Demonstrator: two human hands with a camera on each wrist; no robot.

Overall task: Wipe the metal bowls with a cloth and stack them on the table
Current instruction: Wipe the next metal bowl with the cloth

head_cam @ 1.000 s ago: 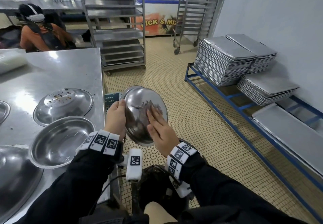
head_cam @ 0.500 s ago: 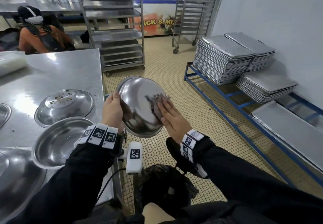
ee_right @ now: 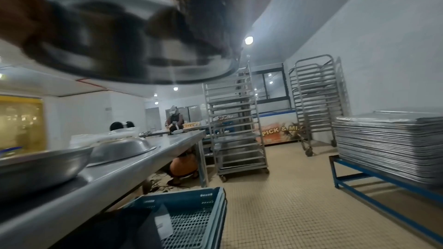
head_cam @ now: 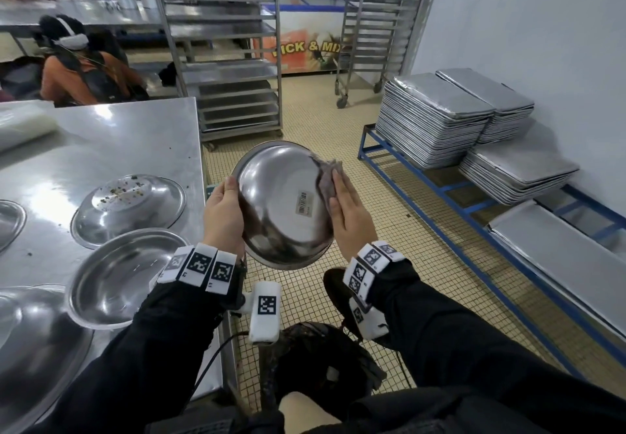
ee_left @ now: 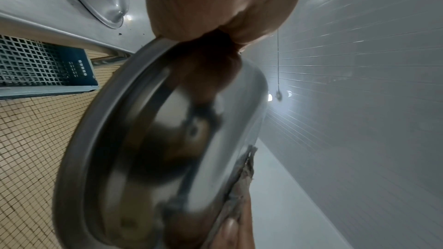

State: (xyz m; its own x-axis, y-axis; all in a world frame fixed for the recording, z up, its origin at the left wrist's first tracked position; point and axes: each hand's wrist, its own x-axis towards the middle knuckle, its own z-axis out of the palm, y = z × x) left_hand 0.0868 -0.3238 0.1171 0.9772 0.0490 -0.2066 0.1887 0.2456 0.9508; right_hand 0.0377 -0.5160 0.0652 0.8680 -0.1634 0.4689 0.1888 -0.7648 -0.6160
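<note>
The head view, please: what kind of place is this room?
Most likely a commercial kitchen or bakery back room. Tall wheeled tray racks stand on the tiled floor, stacks of metal baking trays rest on a blue frame, and metal bowls lie on a long stainless steel table.

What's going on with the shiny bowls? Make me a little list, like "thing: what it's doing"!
held bowl: tilted in the air beside the table, outside facing the camera, barcode sticker on its base
left hand: grips the bowl's rim
right hand: presses the cloth flat against the bowl
table: holds other bowls, none stacked
crumby bowl: upside down, crumbs on top
empty bowl: right way up
</note>
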